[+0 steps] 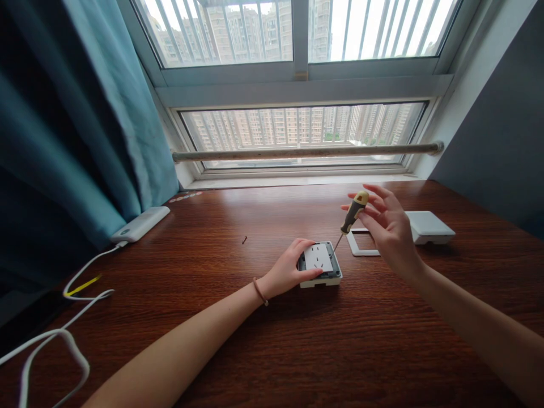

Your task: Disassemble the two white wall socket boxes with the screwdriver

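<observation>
A white wall socket [318, 258] with its cover frame off sits in a white mounting box on the brown table. My left hand [289, 266] grips it from the left, thumb along the near side and fingers over the far side. In my right hand [389, 229] is a screwdriver [353, 212] with a dark grey and yellow handle, held near the top by thumb and fingers. It tilts, its shaft running down to the right side of the socket; the exact contact of the tip is too small to make out.
A white cover frame [360, 253] and a closed white box [430, 226] lie on the right. One small screw [244, 240] rests left of the socket. At the left are a white power strip [142, 223], its cable [85, 309] and a blue curtain [123, 130]. A window stands behind the table.
</observation>
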Motion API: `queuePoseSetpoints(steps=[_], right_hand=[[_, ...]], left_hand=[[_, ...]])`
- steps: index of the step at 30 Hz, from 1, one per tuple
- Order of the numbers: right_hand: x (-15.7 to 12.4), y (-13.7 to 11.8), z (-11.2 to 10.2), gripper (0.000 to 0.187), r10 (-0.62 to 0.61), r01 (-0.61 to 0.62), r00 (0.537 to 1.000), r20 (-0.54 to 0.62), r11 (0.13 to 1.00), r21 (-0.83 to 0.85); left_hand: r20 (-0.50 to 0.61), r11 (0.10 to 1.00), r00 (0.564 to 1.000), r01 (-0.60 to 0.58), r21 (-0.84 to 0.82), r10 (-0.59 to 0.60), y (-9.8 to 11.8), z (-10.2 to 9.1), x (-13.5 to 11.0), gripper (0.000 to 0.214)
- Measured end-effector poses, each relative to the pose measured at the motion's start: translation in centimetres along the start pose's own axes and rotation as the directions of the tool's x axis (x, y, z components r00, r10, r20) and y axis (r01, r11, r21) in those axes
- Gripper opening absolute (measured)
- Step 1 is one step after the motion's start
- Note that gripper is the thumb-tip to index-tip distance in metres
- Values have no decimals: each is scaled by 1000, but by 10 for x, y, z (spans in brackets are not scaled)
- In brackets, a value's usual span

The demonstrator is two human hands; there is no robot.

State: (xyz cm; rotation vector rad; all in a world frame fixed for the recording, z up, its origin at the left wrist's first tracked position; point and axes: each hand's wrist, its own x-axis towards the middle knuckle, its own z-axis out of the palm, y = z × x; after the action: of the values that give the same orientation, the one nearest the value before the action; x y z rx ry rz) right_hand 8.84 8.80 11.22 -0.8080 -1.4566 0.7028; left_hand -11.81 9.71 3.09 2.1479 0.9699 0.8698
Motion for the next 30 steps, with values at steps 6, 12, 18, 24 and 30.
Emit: queuePoseSetpoints(steps=[6,12,18,24,30], right_hand=[[0,6,-1,36,2,-9,998,-62,994,-113],[2,12,-3,46,2,-11,998,-66,990,-138],[-2,-2,2,40,20,-21,997,73,1000,5],[3,17,-2,50,17,-31,996,-83,985,-171],[-1,5,0,52,65,-65,998,8,998,9]], left_hand=[[-1,1000,1000,-5,-1,5,0,0,0,53],[3,1000,1000,1,-2,-1,-1,0,0,53],[2,1000,1000,-9,6,9,-1,1,0,54],[8,1000,1000,-5,6,5,0,0,0,54],[0,1000,1000,-7,4,7,0,-1,0,54]])
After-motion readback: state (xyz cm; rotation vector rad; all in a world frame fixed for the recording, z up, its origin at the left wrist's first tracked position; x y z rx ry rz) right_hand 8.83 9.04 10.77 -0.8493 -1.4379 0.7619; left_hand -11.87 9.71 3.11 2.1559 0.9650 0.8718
